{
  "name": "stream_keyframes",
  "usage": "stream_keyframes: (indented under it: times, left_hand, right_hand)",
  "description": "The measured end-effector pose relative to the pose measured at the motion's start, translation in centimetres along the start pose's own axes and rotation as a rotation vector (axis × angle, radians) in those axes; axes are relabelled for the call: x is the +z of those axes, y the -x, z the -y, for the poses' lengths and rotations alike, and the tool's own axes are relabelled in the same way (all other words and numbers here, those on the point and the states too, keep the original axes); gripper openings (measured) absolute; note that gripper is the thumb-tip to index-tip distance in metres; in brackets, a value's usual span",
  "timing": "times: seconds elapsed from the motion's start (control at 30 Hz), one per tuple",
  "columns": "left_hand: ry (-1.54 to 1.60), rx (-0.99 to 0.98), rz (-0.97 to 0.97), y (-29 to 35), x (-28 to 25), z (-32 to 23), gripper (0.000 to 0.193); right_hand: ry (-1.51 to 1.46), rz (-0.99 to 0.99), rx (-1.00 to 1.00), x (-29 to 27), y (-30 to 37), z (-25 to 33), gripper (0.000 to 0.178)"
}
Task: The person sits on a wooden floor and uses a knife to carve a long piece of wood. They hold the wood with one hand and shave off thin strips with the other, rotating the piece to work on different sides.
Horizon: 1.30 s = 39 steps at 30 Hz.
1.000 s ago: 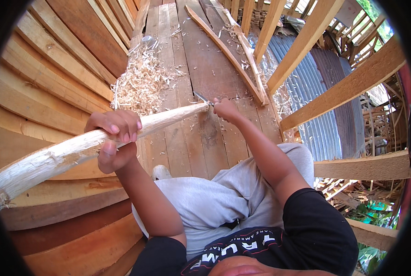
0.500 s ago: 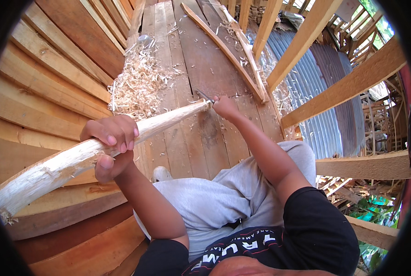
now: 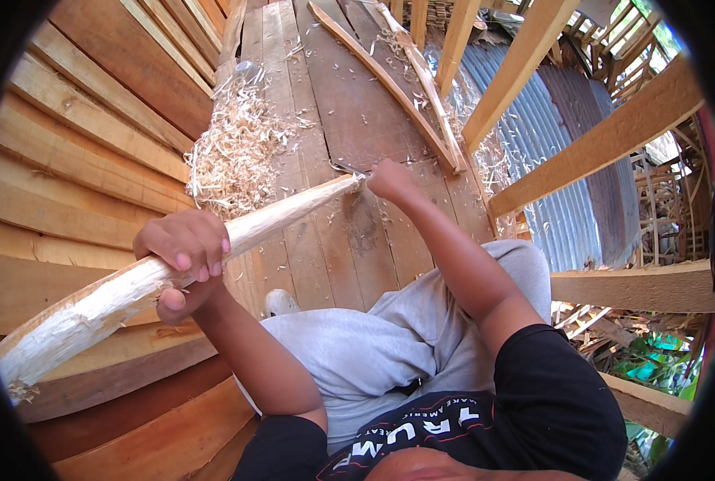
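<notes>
A long pale peeled wooden pole (image 3: 277,218) runs from the lower left up to the middle of the plank floor. My left hand (image 3: 183,260) grips it around the middle, fingers wrapped over the top. At the pole's far tip my right hand (image 3: 389,178) is closed on a small knife (image 3: 346,168), whose dark blade lies against the tip. My legs in grey trousers (image 3: 373,345) are below.
A heap of pale wood shavings (image 3: 233,152) lies on the plank floor (image 3: 349,104) left of the pole tip. Stacked planks (image 3: 77,136) rise on the left. Wooden rails (image 3: 606,136) and a corrugated metal roof (image 3: 565,128) are on the right. Curved wood strips (image 3: 397,80) lie ahead.
My left hand has shifted its grip slightly on the pole. The right hand stays at the tip with the blade.
</notes>
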State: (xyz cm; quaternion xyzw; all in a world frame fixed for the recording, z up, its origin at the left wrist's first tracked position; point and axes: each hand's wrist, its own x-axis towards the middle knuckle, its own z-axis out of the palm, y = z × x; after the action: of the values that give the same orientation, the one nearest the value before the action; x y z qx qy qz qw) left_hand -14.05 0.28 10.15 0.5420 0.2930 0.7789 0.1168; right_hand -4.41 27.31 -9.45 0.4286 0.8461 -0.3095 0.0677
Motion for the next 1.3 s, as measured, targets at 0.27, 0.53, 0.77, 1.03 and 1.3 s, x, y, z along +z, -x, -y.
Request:
stream_keyframes:
  times: [0.27,0.53,0.77,1.03,1.3]
  left_hand:
    - [-0.006,0.01,0.013,0.0,0.0,0.0,0.029]
    - [0.033,-0.039,0.272,-1.6,1.2,0.1,0.029]
    - [0.027,-0.082,0.419,-2.6,3.3,0.6,0.031]
    - [0.035,-0.071,0.339,-2.1,2.1,0.7,0.03]
    - [0.022,-0.062,0.256,-1.4,1.4,0.3,0.029]
  right_hand:
    - [0.146,-0.015,-0.122,-0.4,1.2,1.2,0.025]
    - [0.102,0.019,-0.166,-1.7,2.7,2.2,0.028]
    - [0.088,0.02,-0.005,-2.6,1.3,0.9,0.032]
    - [0.095,0.138,-0.043,-2.0,0.4,0.6,0.035]
    - [0.119,0.023,0.029,-1.8,0.5,0.3,0.033]
